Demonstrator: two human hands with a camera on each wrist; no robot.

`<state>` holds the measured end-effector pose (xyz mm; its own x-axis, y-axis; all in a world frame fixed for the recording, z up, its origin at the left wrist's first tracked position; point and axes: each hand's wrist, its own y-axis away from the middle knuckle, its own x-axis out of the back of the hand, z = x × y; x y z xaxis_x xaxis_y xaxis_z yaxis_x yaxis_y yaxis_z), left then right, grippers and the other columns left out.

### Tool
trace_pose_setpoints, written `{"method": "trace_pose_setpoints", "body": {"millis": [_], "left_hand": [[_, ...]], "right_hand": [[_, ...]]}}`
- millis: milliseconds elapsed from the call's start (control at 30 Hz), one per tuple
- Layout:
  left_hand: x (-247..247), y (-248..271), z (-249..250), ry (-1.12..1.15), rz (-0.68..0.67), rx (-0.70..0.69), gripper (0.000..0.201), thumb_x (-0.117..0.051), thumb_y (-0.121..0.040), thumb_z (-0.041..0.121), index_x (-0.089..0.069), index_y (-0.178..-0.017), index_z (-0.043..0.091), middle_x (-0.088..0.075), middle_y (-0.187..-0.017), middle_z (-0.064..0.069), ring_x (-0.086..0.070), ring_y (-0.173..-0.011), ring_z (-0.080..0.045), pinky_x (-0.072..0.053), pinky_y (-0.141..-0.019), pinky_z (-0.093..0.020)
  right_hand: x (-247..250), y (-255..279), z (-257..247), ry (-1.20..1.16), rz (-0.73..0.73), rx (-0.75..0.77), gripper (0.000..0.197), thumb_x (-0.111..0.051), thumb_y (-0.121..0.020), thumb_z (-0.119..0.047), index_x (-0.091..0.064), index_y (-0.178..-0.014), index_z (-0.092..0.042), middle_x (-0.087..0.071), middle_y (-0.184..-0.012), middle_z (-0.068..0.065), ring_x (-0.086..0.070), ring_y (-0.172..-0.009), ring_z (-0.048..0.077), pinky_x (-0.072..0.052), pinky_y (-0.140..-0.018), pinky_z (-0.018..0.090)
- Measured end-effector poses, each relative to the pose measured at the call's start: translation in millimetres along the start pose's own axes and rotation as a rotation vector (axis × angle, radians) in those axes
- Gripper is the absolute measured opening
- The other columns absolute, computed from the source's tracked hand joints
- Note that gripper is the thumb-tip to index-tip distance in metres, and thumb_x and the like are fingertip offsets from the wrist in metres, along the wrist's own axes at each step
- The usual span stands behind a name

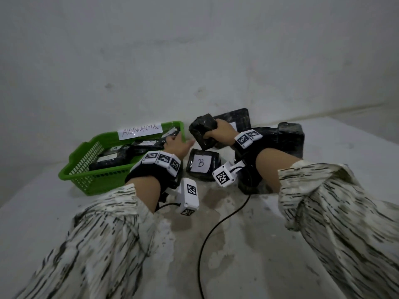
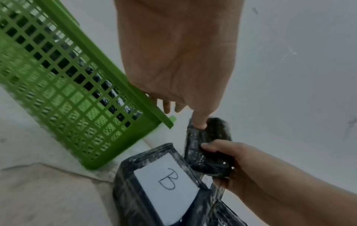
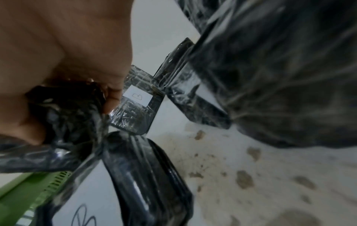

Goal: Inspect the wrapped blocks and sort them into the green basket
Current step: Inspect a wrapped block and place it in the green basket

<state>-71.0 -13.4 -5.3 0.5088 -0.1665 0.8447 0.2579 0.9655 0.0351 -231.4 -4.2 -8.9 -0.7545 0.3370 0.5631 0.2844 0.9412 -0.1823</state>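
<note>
- The right hand (image 1: 220, 131) grips one black wrapped block (image 1: 203, 129) with curled fingers and holds it tilted above the worktop (image 1: 248, 244), just right of the green basket (image 1: 86, 167);
- The left hand (image 1: 178, 145) is relaxed with fingers extended; in the left wrist view one fingertip (image 2: 201, 124) touches the upper end of the held block;
- Below the two hands a wrapped block with label "B" (image 1: 201, 164) lies flat on the worktop, just beside the basket;
- The basket carries a paper "ABNORMAL" (image 1: 140, 131) and contains several wrapped blocks;
- More black blocks (image 1: 289, 137) lie behind the right wrist; a black cable (image 1: 216, 227) runs over the stained worktop.
</note>
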Motion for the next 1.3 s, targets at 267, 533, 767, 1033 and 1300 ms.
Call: {"method": "trace_pose_setpoints", "body": {"millis": [267,533,767,1033,1300], "left_hand": [[28,26,2,0.767,0.045,-0.231,0.046,-0.047,-0.098,0.028,-0.037,-0.139,0.009,-0.052,-0.131,-0.017,-0.053,-0.12,-0.031,-0.044,-0.102,-0.044],[51,61,-25,1.009,0.045,-0.276,0.035,-0.051,-0.096,0.017,-0.041,-0.129,0.01,-0.058,-0.103,-0.01,-0.06,-0.076,-0.014,-0.055,-0.05,-0.017],[50,66,-59,0.846,0.23,-0.235,0.023,-0.06,-0.09,0.021,-0.048,-0.11,0.018,-0.062,-0.099,-0.014,-0.065,-0.091,-0.029,-0.055,-0.085,-0.042],[49,74,-76,0.88,0.084,-0.248,0.043,-0.058,-0.092,0.019,-0.047,-0.133,0.01,-0.06,-0.116,-0.013,-0.061,-0.105,-0.026,-0.054,-0.087,-0.037],[49,75,-86,0.885,0.028,-0.258,0.041,-0.055,-0.094,0.02,-0.049,-0.134,0.016,-0.06,-0.118,-0.01,-0.06,-0.107,-0.024,-0.053,-0.075,-0.028]], "right_hand": [[3,51,-37,-0.541,-0.099,0.047,0.054,-0.068,-0.082,-0.001,-0.044,-0.13,-0.006,-0.059,-0.112,0.013,-0.061,-0.102,0.026,-0.054,-0.081,0.032],[-36,82,-70,-0.664,-0.085,0.027,0.039,-0.055,-0.093,-0.042,-0.051,-0.121,-0.014,-0.064,-0.112,0.009,-0.065,-0.09,0.02,-0.057,-0.06,0.03],[-69,93,-74,-0.586,-0.142,0.062,0.039,-0.057,-0.093,-0.035,-0.054,-0.125,-0.013,-0.065,-0.112,0.008,-0.065,-0.099,0.024,-0.056,-0.063,0.031],[-72,95,-68,-0.557,-0.143,0.07,0.034,-0.058,-0.093,-0.016,-0.054,-0.125,-0.005,-0.063,-0.11,0.014,-0.063,-0.097,0.029,-0.054,-0.059,0.032],[-75,97,-65,-0.566,-0.203,0.065,0.045,-0.068,-0.083,-0.005,-0.053,-0.126,-0.002,-0.062,-0.117,0.019,-0.065,-0.098,0.03,-0.057,-0.059,0.029]]}}
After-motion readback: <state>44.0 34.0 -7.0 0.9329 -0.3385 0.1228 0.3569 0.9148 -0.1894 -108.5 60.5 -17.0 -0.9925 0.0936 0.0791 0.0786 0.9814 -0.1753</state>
